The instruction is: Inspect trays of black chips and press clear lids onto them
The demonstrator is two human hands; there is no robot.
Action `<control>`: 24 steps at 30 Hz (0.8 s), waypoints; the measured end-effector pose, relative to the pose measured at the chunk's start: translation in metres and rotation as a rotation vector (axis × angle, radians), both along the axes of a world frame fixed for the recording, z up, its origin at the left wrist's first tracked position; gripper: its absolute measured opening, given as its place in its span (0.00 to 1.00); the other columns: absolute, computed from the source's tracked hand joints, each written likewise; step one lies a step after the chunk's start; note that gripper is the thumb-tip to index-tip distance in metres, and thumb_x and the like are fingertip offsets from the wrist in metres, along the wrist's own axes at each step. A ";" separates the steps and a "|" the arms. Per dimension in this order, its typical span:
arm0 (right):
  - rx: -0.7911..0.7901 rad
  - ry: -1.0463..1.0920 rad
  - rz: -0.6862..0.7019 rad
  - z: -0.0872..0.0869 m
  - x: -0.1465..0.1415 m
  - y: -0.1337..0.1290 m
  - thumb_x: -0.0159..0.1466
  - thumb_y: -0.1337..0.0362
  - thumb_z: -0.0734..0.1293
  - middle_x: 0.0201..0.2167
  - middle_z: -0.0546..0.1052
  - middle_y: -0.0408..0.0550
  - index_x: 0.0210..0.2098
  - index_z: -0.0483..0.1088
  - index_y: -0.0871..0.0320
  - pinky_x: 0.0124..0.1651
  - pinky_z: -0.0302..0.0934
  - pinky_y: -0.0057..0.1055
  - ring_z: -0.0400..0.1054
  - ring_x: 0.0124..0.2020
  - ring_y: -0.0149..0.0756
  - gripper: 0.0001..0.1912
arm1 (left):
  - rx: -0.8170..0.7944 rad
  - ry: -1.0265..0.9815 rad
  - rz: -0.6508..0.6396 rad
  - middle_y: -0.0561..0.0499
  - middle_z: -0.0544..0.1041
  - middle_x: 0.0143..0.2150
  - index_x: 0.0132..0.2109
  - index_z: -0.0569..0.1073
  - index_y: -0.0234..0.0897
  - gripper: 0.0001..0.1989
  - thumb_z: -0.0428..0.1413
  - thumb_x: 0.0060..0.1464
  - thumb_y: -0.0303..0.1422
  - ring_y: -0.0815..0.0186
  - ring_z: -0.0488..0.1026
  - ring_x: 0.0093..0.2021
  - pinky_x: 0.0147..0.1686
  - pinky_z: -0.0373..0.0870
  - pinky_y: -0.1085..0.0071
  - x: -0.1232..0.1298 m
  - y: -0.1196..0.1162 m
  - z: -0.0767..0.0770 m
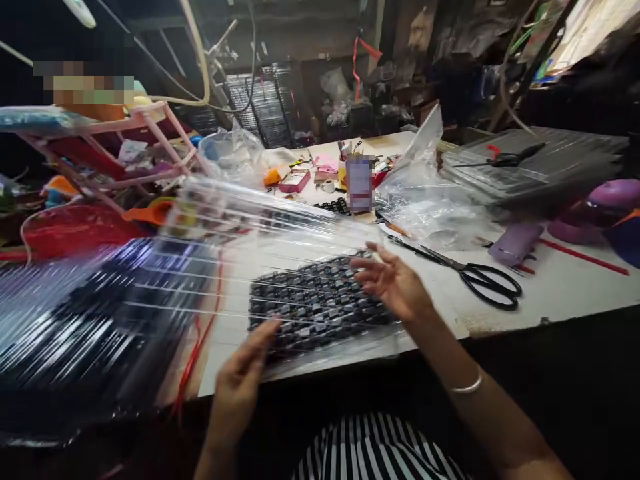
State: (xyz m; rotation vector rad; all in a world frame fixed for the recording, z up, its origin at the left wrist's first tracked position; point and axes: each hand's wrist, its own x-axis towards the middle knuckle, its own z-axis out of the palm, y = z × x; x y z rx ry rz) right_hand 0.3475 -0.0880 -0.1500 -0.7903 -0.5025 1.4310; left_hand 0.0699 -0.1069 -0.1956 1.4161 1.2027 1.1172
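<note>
Well, the black gridded tray [320, 303] lay by the near edge of the table [560, 287], blurred clear plastic [280, 213] above it. The left hand [245, 377], fingers extended, was at its near-left corner; the right hand [397, 283], loosely curled, at its right end. The hands were apart; whether either gripped plastic, I couldn't tell.

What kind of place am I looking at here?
Probably a small workshop: a white worktable holds a black gridded piece beneath clear plastic film, with large black-handled scissors lying to its right.
</note>
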 end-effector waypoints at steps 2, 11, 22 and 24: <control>-0.108 -0.136 -0.009 -0.001 0.027 0.006 0.62 0.62 0.63 0.24 0.79 0.43 0.44 0.67 0.54 0.18 0.61 0.21 0.73 0.21 0.31 0.11 | -0.041 -0.193 0.263 0.47 0.80 0.44 0.43 0.78 0.40 0.13 0.60 0.49 0.37 0.57 0.75 0.48 0.57 0.63 0.56 -0.036 0.012 -0.006; -0.200 -0.669 0.063 -0.030 0.057 0.026 0.57 0.57 0.70 0.20 0.72 0.41 0.51 0.67 0.61 0.13 0.54 0.18 0.63 0.15 0.25 0.25 | -0.003 0.011 0.318 0.42 0.74 0.54 0.51 0.74 0.35 0.23 0.57 0.51 0.43 0.57 0.71 0.53 0.57 0.62 0.56 -0.054 0.029 -0.022; -0.103 -1.445 -0.031 -0.062 0.088 0.016 0.66 0.56 0.58 0.40 0.73 0.52 0.62 0.58 0.59 0.29 0.69 0.29 0.72 0.32 0.34 0.27 | 0.216 0.668 0.027 0.35 0.62 0.64 0.59 0.66 0.28 0.29 0.46 0.58 0.43 0.54 0.58 0.64 0.62 0.52 0.54 -0.021 0.062 -0.028; -0.056 -1.592 -0.021 -0.061 0.078 0.014 0.66 0.62 0.58 0.45 0.72 0.53 0.60 0.62 0.57 0.43 0.68 0.35 0.71 0.43 0.38 0.23 | 0.203 0.843 0.057 0.33 0.60 0.65 0.60 0.65 0.29 0.29 0.42 0.59 0.43 0.48 0.59 0.63 0.58 0.55 0.46 -0.012 0.062 -0.026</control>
